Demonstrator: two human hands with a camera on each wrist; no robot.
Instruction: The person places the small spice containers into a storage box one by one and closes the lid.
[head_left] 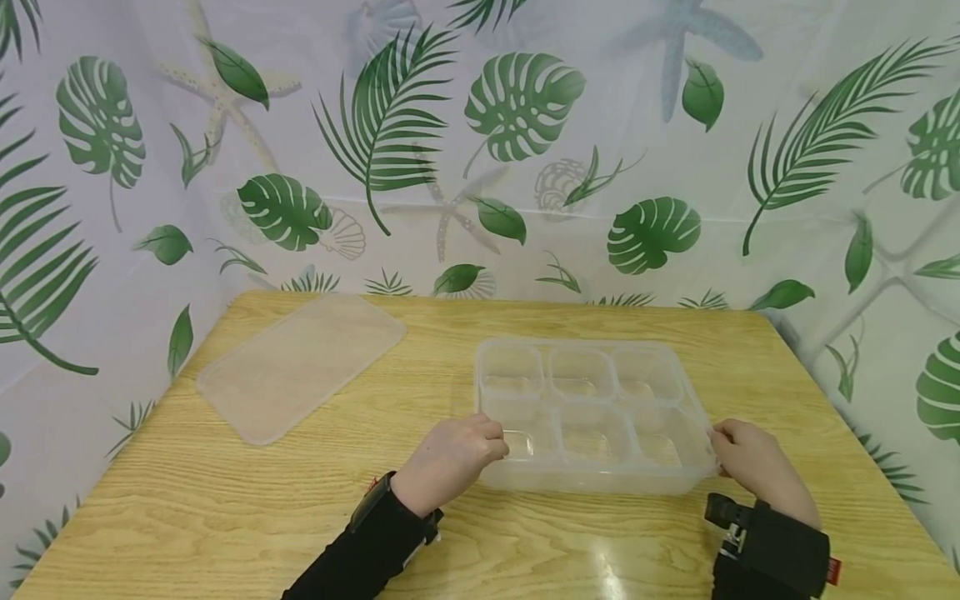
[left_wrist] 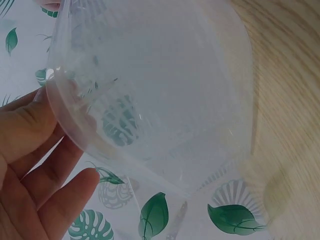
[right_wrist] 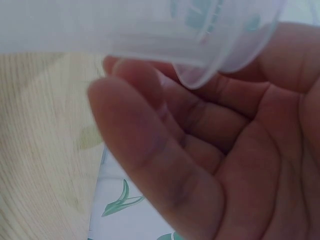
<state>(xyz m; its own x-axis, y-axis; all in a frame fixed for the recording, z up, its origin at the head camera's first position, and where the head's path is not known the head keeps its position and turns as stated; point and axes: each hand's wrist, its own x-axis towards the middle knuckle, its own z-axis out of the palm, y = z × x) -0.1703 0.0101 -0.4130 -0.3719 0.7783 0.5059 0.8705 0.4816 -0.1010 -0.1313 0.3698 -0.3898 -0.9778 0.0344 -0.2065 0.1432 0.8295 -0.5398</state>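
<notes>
A translucent plastic compartment box [head_left: 592, 481], divided into several cells with nothing seen in them, is held between both hands over the right half of the table. My left hand [head_left: 453, 454] pinches its left rim near the front corner. In the left wrist view the thumb and fingers of that hand [left_wrist: 42, 160] take the edge of the box [left_wrist: 165, 75]. At the front right corner, my right hand [head_left: 761, 467] grips the rim. The right wrist view has the right hand's curled fingers [right_wrist: 145, 135] below the box's edge [right_wrist: 150, 45]. Whether the base touches the table cannot be told.
A flat translucent lid [head_left: 300, 367] lies at an angle on the back left of the wood-grain table [head_left: 225, 517]. Behind and at both sides hangs a white cloth [head_left: 450, 192] printed with leaves, shells and starfish, bordering the tabletop.
</notes>
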